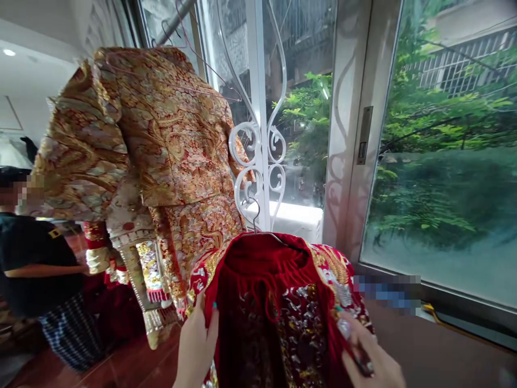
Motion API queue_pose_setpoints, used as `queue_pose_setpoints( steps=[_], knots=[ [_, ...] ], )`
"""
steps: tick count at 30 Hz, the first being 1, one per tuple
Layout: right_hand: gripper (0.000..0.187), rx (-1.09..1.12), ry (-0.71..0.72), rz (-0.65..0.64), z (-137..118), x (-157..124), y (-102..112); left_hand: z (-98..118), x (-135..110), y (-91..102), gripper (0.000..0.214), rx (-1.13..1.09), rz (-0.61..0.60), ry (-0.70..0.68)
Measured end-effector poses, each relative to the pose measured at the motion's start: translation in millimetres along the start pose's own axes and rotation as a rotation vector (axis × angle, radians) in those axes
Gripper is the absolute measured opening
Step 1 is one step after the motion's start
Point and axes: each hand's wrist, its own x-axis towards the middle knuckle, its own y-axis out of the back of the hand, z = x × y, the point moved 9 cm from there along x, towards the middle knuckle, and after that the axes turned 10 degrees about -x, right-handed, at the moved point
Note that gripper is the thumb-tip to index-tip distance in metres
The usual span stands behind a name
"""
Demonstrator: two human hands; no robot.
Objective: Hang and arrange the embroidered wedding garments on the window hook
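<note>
Close in front of me: red jacket (278, 280) on its wire hanger (255, 218), before the window grille (258, 145). My left hand (196, 345) curls round its left front edge; my right hand (369, 358) pinches the right edge. Best held level, both edges pulled evenly, sequins unsnagged. A gold jacket (161, 134) hangs behind.

Low in my view I see only two bare hands. The left hand (196, 345), at about 7 o'clock, comes with a bare wrist that runs out of the frame, and its thumbnail is painted teal. The right hand (369, 358), at about 5 o'clock, shows one teal nail on its 11 o'clock side. On this hand there is also a dark, glossy, long spot, too blurred for me to say if it is a ring.
</note>
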Motion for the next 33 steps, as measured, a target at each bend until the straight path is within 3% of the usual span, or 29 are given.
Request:
queue_pose_setpoints(
  steps=[3, 6, 10, 14, 17, 20, 22, 25, 26, 28, 30, 33],
  knots=[
    [0.044, 0.113, -0.220, -0.057, -17, -22, -42, 18, -19, -23.6, 0.056, -0.127, 0.005, 0.056],
    [0.054, 0.230, -0.294, -0.095, -49, -31, -63, 31, -40, -37.0, 0.053, -0.233, 0.019, 0.065],
    [0.064, 0.367, -0.243, -0.180, -81, -31, -100, 18, -49, -42.4, 0.052, -0.217, -0.017, 0.103],
    [0.074, 0.417, -0.122, -0.209, -92, -19, -142, 14, -28, -41.2, 0.058, -0.041, -0.002, 0.086],
    [0.080, 0.476, -0.101, -0.287, -96, -17, -153, 15, -20, -48.0, 0.058, 0.005, -0.055, 0.107],
    [0.077, 0.573, 0.023, -0.380, -99, -12, -129, 10, -22, -43.8, 0.057, -0.148, -0.122, 0.086],
    [0.061, 0.504, 0.078, -0.249, -78, 2, -89, 3, -17, -26.2, 0.054, -0.315, -0.122, 0.031],
    [0.033, 0.116, -0.064, 0.133, -7, 25, -26, -12, 17, 24.8, 0.052, -0.451, 0.060, -0.071],
    [0.035, 0.050, -0.110, 0.119, 14, 32, -23, -17, 34, 43.1, 0.053, -0.433, 0.152, -0.094],
    [0.040, 0.076, -0.153, -0.032, 46, 42, -40, -26, 71, 65.8, 0.058, -0.342, 0.251, -0.120],
    [0.038, 0.180, -0.177, -0.141, 65, 45, -63, -36, 106, 65.0, 0.059, -0.376, 0.189, -0.117],
    [0.034, 0.253, -0.203, -0.094, 80, 52, -77, -51, 133, 49.3, 0.059, -0.433, 0.067, -0.053]
  ],
)
